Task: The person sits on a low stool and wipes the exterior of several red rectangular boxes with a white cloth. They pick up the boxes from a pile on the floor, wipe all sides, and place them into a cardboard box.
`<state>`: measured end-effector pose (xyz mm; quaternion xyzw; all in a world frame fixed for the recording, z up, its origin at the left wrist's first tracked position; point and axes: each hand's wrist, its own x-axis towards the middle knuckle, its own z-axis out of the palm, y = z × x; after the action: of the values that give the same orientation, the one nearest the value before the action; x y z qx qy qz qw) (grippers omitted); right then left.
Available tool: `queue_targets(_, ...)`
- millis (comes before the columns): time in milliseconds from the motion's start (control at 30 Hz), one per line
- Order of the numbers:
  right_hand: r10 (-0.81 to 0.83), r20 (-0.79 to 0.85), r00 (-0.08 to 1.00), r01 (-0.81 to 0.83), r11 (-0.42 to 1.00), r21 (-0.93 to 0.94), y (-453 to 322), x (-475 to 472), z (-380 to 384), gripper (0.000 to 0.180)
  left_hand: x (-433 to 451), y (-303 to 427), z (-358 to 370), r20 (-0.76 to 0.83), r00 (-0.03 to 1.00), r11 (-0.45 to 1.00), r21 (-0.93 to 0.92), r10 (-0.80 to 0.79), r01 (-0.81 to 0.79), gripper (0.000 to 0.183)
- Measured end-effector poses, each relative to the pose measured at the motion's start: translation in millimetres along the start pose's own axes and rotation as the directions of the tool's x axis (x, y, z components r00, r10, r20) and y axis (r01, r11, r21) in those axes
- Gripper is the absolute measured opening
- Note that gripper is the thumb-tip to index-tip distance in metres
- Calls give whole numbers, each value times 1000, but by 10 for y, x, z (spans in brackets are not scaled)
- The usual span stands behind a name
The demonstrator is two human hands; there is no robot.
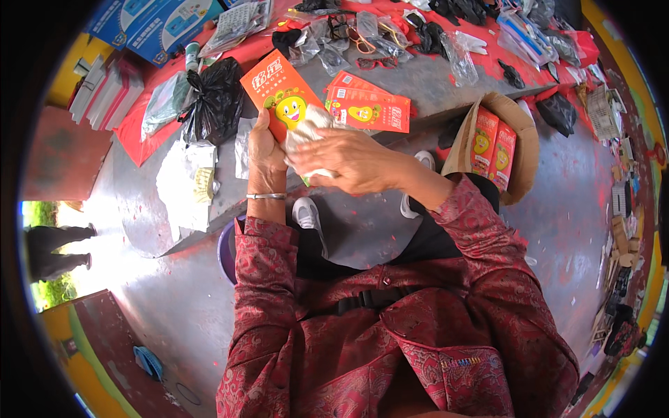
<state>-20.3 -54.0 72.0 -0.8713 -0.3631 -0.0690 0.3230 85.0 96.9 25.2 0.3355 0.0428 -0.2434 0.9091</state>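
Observation:
My left hand (267, 145) grips the lower left edge of an orange printed packet (269, 86) with a smiling yellow cartoon figure. The packet tilts up and away from me, and it bears writing. Bunched under the fingers of my right hand (347, 159) is a pale cloth (317, 125), pressed against the packet's lower right part. Just beyond that hand, several similar orange packets (384, 109) lie overlapping on the grey ledge. More such packets (491, 146) stand inside an open cardboard box (525, 157) to the right, by my knee.
Spectacles (364, 44), clear plastic bags and a knotted black plastic bag (215, 94) lie along the ledge (418, 78). Stacked books (107, 91) and blue printed boxes (167, 26) are at the left. A purple basin (226, 251) sits on the floor. Another person's legs (52, 251) show in the doorway.

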Motion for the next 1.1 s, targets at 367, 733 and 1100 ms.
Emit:
queue_targets(367, 904, -19, 427, -299, 161, 941, 443, -508, -616, 35, 88, 64, 3, -134, 949, 955, -43, 285, -293, 35)
queue_targets(733, 822, -208, 531, -225, 373, 900, 264, -101, -88, 13, -5, -116, 207, 48, 966, 967, -59, 252, -249, 41)
queue_targets(1100, 963, -212, 167, 4, 215, 977, 638, -262, -377, 25, -40, -167, 144, -12, 971, 970, -58, 238, -238, 32)
